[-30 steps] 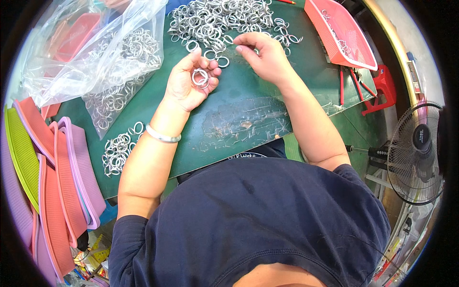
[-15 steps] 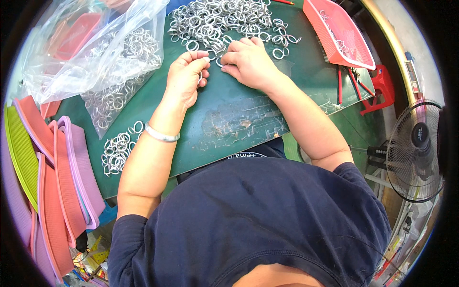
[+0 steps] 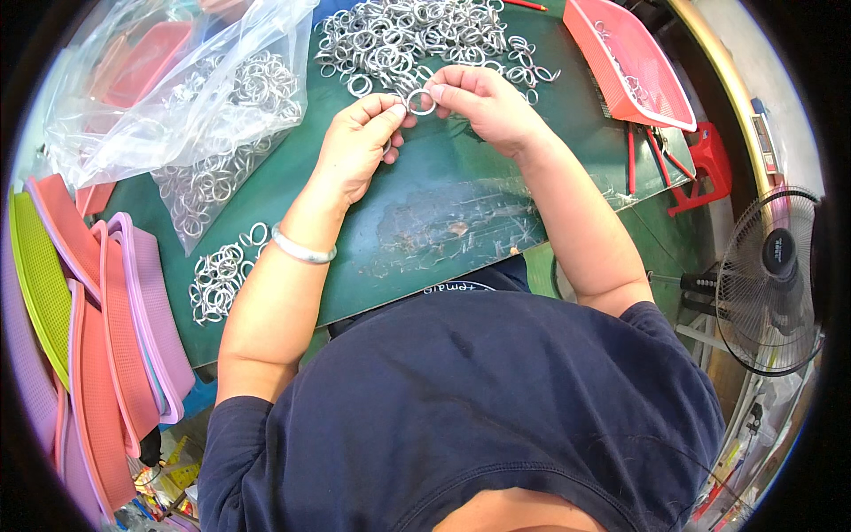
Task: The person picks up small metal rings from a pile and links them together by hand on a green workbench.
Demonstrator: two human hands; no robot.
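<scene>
Pinching a metal ring point(image 3: 421, 102) at its right edge between thumb and forefinger of the right hand point(image 3: 487, 108), and at its left edge with thumb and forefinger of the left hand point(image 3: 353, 142), pressed together. Also holding a second ring point(image 3: 387, 145), partly hidden, under the left hand's curled fingers. Poised over a green surface point(image 3: 372, 262), just in front of a large heap of loose rings point(image 3: 412, 40). Wearing a silver bracelet point(image 3: 304, 252) on the left forearm, with a smaller pile of rings point(image 3: 219, 279) just beside it. Flanked farther left by a clear plastic bag point(image 3: 266, 40) full of more rings and a stack of purple, coral and green baskets point(image 3: 121, 346). Bordered at the upper right by a pink basket point(image 3: 671, 116) with a few rings inside, near red-handled tools point(image 3: 631, 160) at the surface's edge. Backed beyond them by a red stool point(image 3: 712, 168) and a black fan point(image 3: 780, 266). Dressed in a dark blue shirt point(image 3: 461, 381).
</scene>
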